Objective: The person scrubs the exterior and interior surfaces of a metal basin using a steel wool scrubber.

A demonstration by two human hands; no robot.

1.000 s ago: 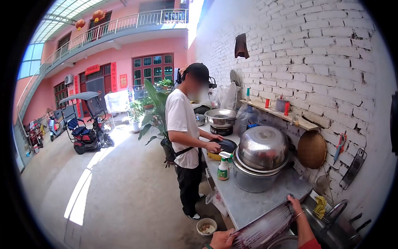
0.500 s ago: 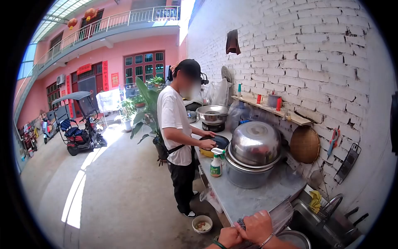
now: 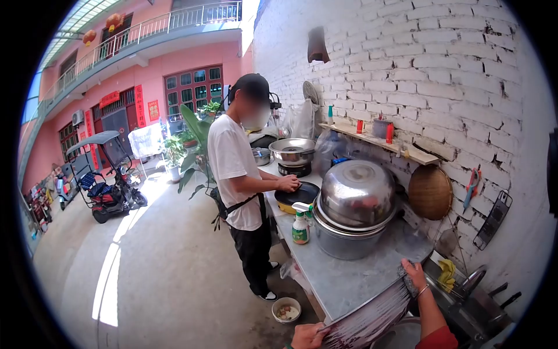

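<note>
Dark white-streaked flat board (image 3: 371,316) – long axis rising rightward; left hand (image 3: 308,336) gripping lower end, right hand (image 3: 415,273) (apart) clamping grey scourer (image 3: 407,281).

In the upper left of the frame there is a pink house (image 3: 157,81) with two round lanterns (image 3: 114,22). Under it, at the left, stands a three-wheeled vehicle (image 3: 100,185) with grey roof. Near the middle, a person in white T-shirt (image 3: 233,152) bends over a dark pan (image 3: 308,192). Right of the middle, a big steel basin (image 3: 357,192) lies upside down upon a pot (image 3: 344,246) — a spray bottle (image 3: 300,230) stands just beside. At the right, a round woven tray (image 3: 430,193) hangs on the white brick wall (image 3: 395,58) — just under a wooden shelf (image 3: 378,139).
</note>
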